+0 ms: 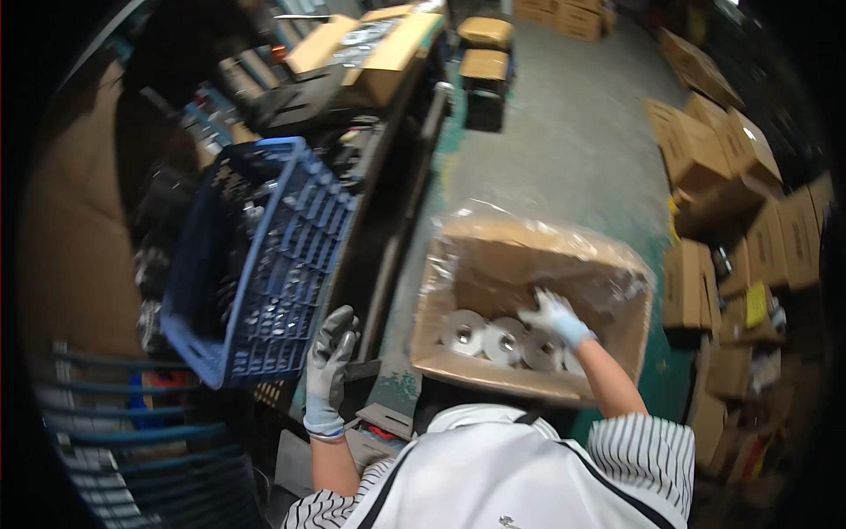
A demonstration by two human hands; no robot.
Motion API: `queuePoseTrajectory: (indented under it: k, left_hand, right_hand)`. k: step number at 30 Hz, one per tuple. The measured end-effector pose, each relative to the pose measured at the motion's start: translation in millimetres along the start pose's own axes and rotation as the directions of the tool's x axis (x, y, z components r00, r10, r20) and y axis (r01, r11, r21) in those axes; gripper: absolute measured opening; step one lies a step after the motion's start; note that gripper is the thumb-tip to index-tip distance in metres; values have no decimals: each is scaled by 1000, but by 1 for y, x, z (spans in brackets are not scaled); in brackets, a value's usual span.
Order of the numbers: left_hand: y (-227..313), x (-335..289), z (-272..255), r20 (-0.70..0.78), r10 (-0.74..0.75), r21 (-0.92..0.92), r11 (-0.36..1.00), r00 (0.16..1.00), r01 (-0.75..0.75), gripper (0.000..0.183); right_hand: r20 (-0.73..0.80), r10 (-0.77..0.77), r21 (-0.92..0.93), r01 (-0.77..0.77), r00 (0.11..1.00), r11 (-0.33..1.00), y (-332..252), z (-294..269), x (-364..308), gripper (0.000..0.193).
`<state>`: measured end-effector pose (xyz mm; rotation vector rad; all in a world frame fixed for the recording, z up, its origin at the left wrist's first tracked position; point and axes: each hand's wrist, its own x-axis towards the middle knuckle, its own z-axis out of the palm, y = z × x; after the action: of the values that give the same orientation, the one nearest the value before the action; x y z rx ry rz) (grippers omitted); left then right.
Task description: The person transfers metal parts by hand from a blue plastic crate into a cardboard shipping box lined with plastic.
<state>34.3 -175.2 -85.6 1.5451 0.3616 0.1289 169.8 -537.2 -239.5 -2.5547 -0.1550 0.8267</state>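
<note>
My right hand (557, 319), in a white glove with a light blue cuff, reaches inside a large cardboard box (423, 339). Its fingers are stretched out and apart, and nothing shows in them. Below and beside it, several round silvery discs (505, 342) with centre holes lie in a row along the box's near side. Whether the fingertips touch anything cannot be made out. In a grey-coated glove, my left hand (331, 366) is raised, fingers up and apart, holding nothing visible. It is close to the right side of a blue plastic crate (295, 256).
Clear plastic film (520, 216) lines the box and spills over its rim. Dark, shiny parts fill the crate. An open carton (401, 48) sits farther along the bench. A stool (485, 66) stands on the floor ahead, and stacked cartons (692, 145) line the right side.
</note>
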Motion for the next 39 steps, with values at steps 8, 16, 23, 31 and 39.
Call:
queuePoseTrajectory:
  k: [8, 16, 23, 31, 39]
  left_hand:
    - [54, 3, -137, -287, 146, -115, 976, 947, -186, 46]
    - [85, 27, -308, -451, 248, 193, 965, 857, -177, 43]
    - [82, 147, -392, 2, 253, 534, 818, 968, -215, 50]
    - [-1, 296, -447, 96, 28, 836, 541, 995, -96, 66]
    - [-100, 355, -488, -12, -29, 884, 466, 1000, 24, 75]
  right_hand:
    - [158, -495, 194, 465, 854, 864, -164, -72, -77, 64]
    - [-90, -701, 609, 596, 707, 523, -394, -76, 0, 54]
    - [352, -648, 922, -368, 676, 117, -592, -11, 155, 19]
    - [24, -646, 995, 45, 763, 90, -617, 63, 277, 20]
    - [-392, -26, 889, 386, 920, 246, -639, 54, 277, 39]
